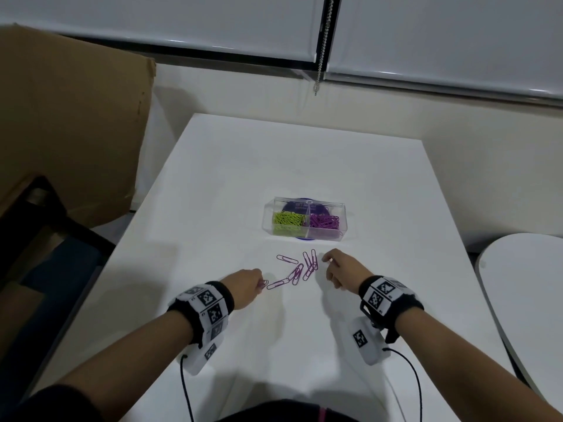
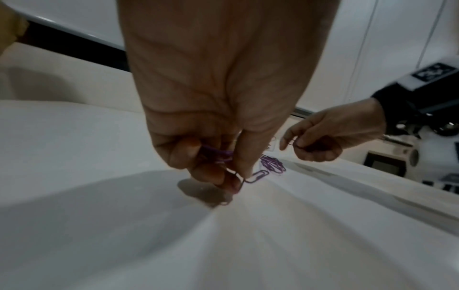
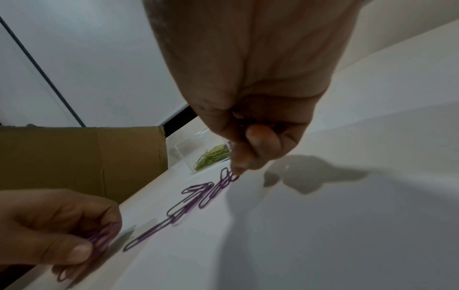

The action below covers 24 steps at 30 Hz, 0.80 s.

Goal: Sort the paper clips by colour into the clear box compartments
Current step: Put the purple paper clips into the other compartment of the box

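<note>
Paper clips [image 1: 297,269] lay overlapped, so both hands [image 1: 245,284], fingers pinched on purple clips, risked dragging tangled neighbours off the table [image 1: 213,178].

White table [image 1: 304,153] carries a clear box [image 1: 304,236] standing on a purple disc [image 1: 305,238], with loose purple clips [image 1: 297,269] lying nearer the person.

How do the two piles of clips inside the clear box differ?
The green paper clips fill the left compartment of the clear plastic box; the purple paper clips in the box fill the right one. No green clips remain on the white table; several loose purple clips do. Both piles lie tangled.
</note>
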### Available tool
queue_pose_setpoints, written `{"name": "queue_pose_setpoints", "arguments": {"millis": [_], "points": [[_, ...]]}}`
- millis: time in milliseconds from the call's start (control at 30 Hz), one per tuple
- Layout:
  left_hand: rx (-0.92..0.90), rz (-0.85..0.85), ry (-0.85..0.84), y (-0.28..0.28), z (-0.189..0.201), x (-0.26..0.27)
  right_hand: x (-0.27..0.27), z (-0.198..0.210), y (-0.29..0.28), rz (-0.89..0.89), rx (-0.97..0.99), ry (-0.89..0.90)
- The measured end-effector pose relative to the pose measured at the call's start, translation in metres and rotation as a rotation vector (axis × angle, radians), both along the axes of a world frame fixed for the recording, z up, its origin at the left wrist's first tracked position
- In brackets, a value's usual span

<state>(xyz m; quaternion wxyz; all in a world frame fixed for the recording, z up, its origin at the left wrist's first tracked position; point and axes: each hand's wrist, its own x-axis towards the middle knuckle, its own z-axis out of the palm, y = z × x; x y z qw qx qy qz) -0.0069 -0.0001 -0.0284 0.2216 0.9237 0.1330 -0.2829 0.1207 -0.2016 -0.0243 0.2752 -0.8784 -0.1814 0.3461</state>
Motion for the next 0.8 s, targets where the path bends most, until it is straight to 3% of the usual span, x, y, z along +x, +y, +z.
{"name": "queue_pose_setpoints", "arguments": {"millis": [233, 367, 500, 667, 800], "points": [[-0.135, 0.169, -0.072, 0.005, 0.000, 0.016, 0.010, -0.006, 0.007, -0.149, -0.086, -0.115], [-0.245, 0.271, -0.135, 0.002, 0.001, 0.028, -0.001, -0.003, 0.019, 0.014, -0.120, -0.033], [-0.216, 0.167, -0.090, -0.001, 0.002, 0.036, -0.010, -0.008, 0.025, 0.209, -0.176, -0.103], [-0.078, -0.054, -0.081, -0.009, 0.004, 0.042, -0.006, -0.009, 0.031, 0.235, -0.189, -0.192], [0.020, -0.124, -0.099, -0.010, -0.003, 0.045, -0.001, -0.008, 0.034, 0.260, -0.215, -0.241]]}}
